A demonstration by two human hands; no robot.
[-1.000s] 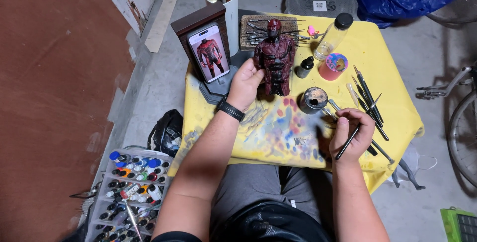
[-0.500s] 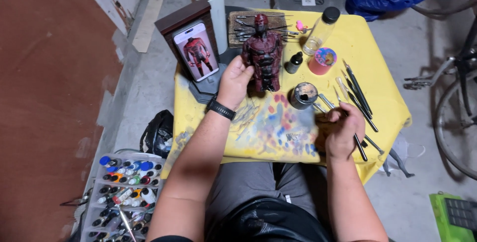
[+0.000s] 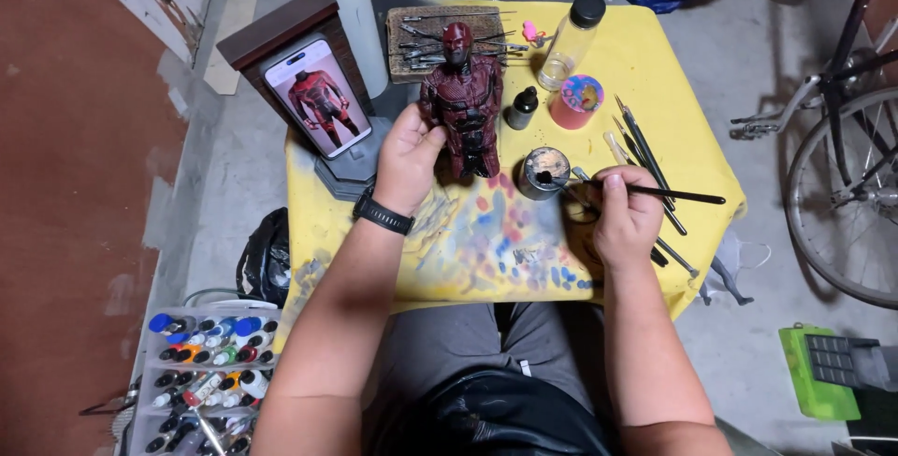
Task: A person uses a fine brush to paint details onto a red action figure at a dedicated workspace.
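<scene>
Since half a second ago your right hand (image 3: 625,216) has swung the paintbrush (image 3: 629,189) so its bristles dip into the small paint pot (image 3: 543,172); fingers pinched shut on it, handle pointing right, lying nearly level; your left hand (image 3: 407,155) wraps closed around the upright red figure (image 3: 464,101) on the yellow table (image 3: 673,72).
</scene>
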